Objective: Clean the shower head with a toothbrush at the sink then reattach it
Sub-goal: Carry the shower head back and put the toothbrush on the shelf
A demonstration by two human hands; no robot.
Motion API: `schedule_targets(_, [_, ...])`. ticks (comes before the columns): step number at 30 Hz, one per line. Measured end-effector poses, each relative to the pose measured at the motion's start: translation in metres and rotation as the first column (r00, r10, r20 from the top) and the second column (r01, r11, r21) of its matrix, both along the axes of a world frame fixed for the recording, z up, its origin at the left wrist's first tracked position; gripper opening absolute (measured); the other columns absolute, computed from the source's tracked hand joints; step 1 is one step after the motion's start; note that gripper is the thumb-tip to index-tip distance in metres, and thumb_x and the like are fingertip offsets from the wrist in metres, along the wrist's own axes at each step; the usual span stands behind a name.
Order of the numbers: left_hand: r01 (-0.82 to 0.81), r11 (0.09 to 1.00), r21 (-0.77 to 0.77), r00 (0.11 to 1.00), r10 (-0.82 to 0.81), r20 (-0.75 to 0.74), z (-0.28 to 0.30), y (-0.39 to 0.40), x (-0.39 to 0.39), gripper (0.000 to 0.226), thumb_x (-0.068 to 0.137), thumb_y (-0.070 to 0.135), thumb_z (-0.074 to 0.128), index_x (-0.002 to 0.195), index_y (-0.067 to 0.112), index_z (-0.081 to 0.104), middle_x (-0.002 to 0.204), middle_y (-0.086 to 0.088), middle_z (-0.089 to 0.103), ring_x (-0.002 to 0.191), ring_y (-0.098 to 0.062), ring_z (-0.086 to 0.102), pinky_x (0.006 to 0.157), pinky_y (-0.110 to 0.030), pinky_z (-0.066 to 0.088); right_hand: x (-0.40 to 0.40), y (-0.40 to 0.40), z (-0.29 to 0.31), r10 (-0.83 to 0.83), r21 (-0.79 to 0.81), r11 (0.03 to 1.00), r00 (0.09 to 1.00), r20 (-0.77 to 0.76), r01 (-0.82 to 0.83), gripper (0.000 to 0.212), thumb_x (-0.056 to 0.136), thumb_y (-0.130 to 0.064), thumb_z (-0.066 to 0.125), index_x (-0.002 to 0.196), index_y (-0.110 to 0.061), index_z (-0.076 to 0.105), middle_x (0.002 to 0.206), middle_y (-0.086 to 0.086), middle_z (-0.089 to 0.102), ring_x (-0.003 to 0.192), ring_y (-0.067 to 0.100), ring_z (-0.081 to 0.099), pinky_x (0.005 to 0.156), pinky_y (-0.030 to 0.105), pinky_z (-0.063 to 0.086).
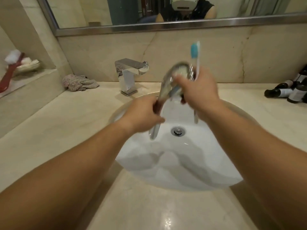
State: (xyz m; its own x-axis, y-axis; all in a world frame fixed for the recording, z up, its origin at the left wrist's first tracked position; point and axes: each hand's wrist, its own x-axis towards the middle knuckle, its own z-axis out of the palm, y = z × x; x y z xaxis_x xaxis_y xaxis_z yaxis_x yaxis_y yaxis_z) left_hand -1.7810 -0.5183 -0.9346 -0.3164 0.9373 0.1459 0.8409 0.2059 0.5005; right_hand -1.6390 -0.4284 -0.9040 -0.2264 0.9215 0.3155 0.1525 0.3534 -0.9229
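the shower head (167, 83) was up above the white sink (191, 163), blurry. the left hand (142, 113) was curled around its handle, and the right hand (197, 90) touched its round end while gripping a toothbrush (196, 53) that pointed up. behind the sink stood a shiny tap (131, 73) on a pale stone counter (58, 123). dark bottles (289, 92) lay right of the sink, their labels too small to read.

Two hands (146, 113), one toothbrush (195, 52), one shower head (176, 75), one faucet (131, 72).
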Motion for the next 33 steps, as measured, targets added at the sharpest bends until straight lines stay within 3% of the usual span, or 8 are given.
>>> schedule_targets(3, [-0.012,0.997,-0.077,1.0,0.011,-0.011,-0.009,-0.003,-0.004,0.026,0.081,0.028,0.085,0.087,0.027,0.06,0.08,0.011,0.059,0.078,-0.015,0.06,0.058,-0.023,0.037,0.0,0.0,-0.016,0.037,-0.094,0.995,0.998,0.054,-0.032,0.043,0.079,-0.051,0.073,0.099,-0.015,0.063,0.088,0.01,0.071,0.054,0.021,0.066,0.046,0.034,0.055])
schedule_targets(8, [-0.039,0.986,0.16,0.999,0.039,0.005,0.06,-0.002,-0.005,0.028,0.082,0.03,0.084,0.099,0.036,0.063,0.085,0.021,0.06,0.078,0.002,0.056,0.064,-0.015,0.037,0.008,0.001,0.052,0.081,0.043,0.996,0.986,-0.143,-0.075,0.027,0.088,-0.044,0.07,0.1,-0.021,0.063,0.092,0.002,0.07,0.069,0.014,0.066,0.05,0.019,0.05])
schedule_targets(11, [-0.059,0.974,0.217,0.998,0.058,0.012,0.057,-0.004,0.001,0.03,0.081,0.03,0.083,0.105,0.032,0.064,0.085,0.017,0.063,0.078,-0.001,0.059,0.065,-0.018,0.04,0.008,-0.003,0.049,0.057,0.115,0.993,0.983,-0.174,-0.037,0.026,0.085,-0.051,0.069,0.097,-0.028,0.062,0.092,-0.001,0.07,0.079,0.018,0.069,0.062,0.033,0.059])
schedule_targets(16, [-0.055,0.994,-0.092,0.998,0.053,-0.025,-0.009,-0.013,0.007,0.025,0.084,0.028,0.08,0.104,0.025,0.064,0.09,0.009,0.064,0.086,-0.015,0.062,0.06,-0.026,0.038,0.009,-0.011,-0.018,-0.004,-0.057,0.998,0.993,0.118,0.011,0.04,0.075,-0.061,0.066,0.09,-0.025,0.058,0.08,0.002,0.068,0.07,0.027,0.068,0.067,0.049,0.059])
schedule_targets(24, [0.004,0.911,0.412,0.999,0.01,-0.032,0.074,-0.008,0.017,0.03,0.083,0.033,0.08,0.11,0.028,0.07,0.089,0.012,0.07,0.082,-0.011,0.065,0.074,-0.028,0.05,0.032,-0.01,0.074,0.054,0.306,0.952,0.971,-0.231,0.02,0.02,0.089,-0.044,0.067,0.098,-0.027,0.058,0.094,-0.001,0.069,0.084,0.018,0.069,0.07,0.035,0.058])
schedule_targets(26, [0.034,0.936,0.352,0.997,-0.007,-0.076,0.05,-0.005,0.018,0.029,0.082,0.03,0.08,0.109,0.026,0.07,0.087,0.009,0.07,0.086,-0.02,0.067,0.075,-0.032,0.05,0.029,-0.01,0.051,0.008,0.275,0.961,0.986,-0.168,0.04,0.025,0.087,-0.047,0.066,0.094,-0.024,0.063,0.086,0.001,0.069,0.075,0.021,0.068,0.063,0.036,0.057])
schedule_targets(29, [0.025,0.999,0.026,0.997,-0.023,-0.074,-0.002,-0.005,0.015,0.022,0.083,0.028,0.081,0.093,0.028,0.061,0.079,0.013,0.059,0.089,-0.024,0.064,0.063,-0.029,0.041,0.024,-0.012,-0.004,-0.055,0.031,0.998,0.995,0.088,0.053,0.039,0.079,-0.057,0.067,0.093,-0.021,0.061,0.081,0.005,0.069,0.065,0.027,0.068,0.058,0.042,0.059])
schedule_targets(33, [0.02,0.992,0.126,0.997,-0.011,-0.078,0.019,0.0,0.011,0.025,0.085,0.029,0.081,0.105,0.031,0.067,0.083,0.014,0.059,0.08,-0.012,0.058,0.064,-0.021,0.037,0.03,-0.005,0.014,-0.052,0.02,0.998,0.999,0.0,0.052,0.036,0.079,-0.056,0.07,0.094,-0.025,0.061,0.086,0.004,0.071,0.07,0.022,0.069,0.061,0.043,0.06])
